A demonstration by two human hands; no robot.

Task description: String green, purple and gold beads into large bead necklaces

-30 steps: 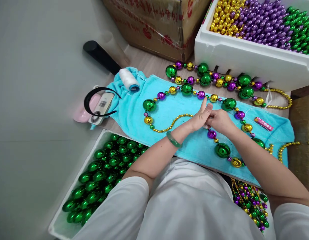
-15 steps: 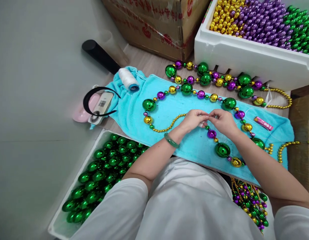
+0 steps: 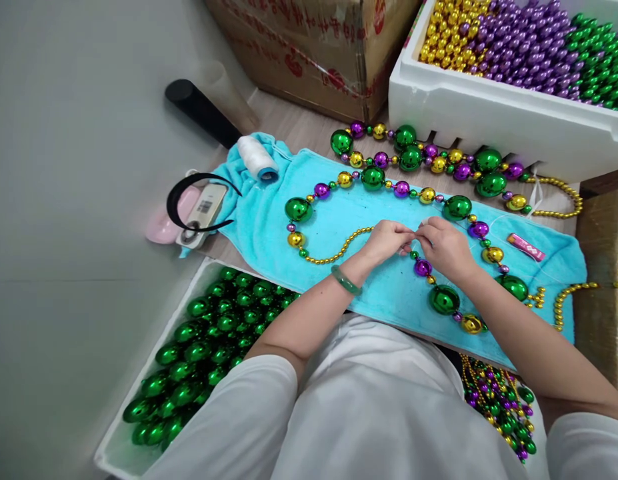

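Observation:
A bead necklace (image 3: 373,178) of large green, purple and gold beads lies in a loop on a turquoise towel (image 3: 383,283). Its chain of small gold beads runs up to my left hand (image 3: 387,241), which pinches the necklace's end. My right hand (image 3: 446,247) is pinched against the left fingertips, right where the strand with small green and purple beads comes up. Thread or knot between the fingers is too small to make out. A green bangle (image 3: 345,280) circles my left wrist.
Beyond the towel are another bead necklace (image 3: 410,159), a foam box of beads (image 3: 479,87) and a cardboard box (image 3: 309,53). A thread spool (image 3: 256,159) and a black headband (image 3: 176,200) lie at left; a foam tray (image 3: 153,340) of green beads is below. A pink packet (image 3: 526,247) lies right.
My right hand has shifted its grip slightly, with its fingers more curled at the left fingertips. The lower right strand has moved a little; the rest looks the same.

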